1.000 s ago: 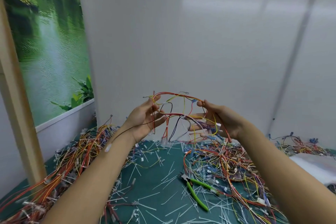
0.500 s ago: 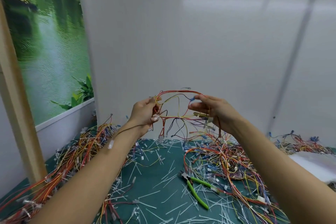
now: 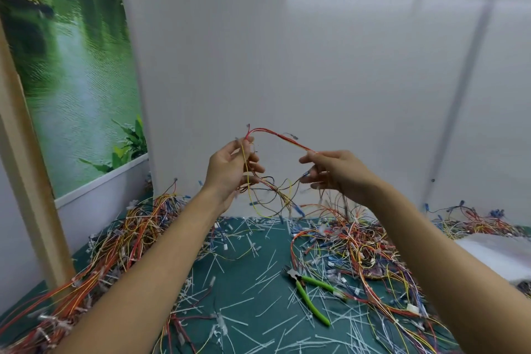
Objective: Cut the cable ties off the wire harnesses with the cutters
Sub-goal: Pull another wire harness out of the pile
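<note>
Left grip and right grip each pinch one wire harness, held up in mid-frame.
Over the last second I have watched both rise and draw apart, stretching its red strand into an arch while loose ends dangle below. The cutters have not moved and lie on the desk at lower right, among cut ties. I judge this a search for remaining ties, with no cut imminent.

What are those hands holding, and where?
Both grip one wire harness: the left hand near its red looped end, the right hand further along.
</note>
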{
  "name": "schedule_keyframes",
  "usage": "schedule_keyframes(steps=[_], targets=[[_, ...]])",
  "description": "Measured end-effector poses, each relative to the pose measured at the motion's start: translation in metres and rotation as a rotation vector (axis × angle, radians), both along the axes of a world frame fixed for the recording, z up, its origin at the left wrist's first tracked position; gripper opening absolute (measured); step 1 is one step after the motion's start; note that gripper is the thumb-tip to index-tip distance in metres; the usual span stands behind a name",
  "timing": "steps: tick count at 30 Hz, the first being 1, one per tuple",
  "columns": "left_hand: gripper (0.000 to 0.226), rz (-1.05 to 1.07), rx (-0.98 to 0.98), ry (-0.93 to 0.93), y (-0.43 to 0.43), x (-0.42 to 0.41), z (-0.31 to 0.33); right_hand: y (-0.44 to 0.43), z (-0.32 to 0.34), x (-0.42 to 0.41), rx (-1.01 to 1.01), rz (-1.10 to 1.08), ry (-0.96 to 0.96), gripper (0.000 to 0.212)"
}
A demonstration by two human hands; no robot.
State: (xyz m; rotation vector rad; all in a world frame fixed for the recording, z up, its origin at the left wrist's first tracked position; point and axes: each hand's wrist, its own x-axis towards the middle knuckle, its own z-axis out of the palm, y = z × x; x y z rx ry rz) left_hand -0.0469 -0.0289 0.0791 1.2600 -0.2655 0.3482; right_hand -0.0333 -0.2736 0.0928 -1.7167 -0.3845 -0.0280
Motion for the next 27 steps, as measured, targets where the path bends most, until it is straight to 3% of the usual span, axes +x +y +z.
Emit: schedule_keyframes(steps=[6,12,18,27], targets=[[0.02,0.077,0.065,0.069,0.012,0.01,-0.003,-0.017,0.005,0.002,0.264,0.207,0.284,0.034],[0.014,0.142,-0.017,0.093,0.014,0.018,-0.006,-0.022,-0.001,-0.001,0.329,0.389,0.342,0.035],[0.012,0.17,-0.083,0.068,0.018,0.019,-0.002,-0.029,-0.008,0.0,0.262,0.476,0.258,0.043],[0.025,0.019,-0.032,-0.03,0.015,0.019,-0.002,-0.02,-0.01,-0.008,-0.032,0.202,-0.059,0.04]])
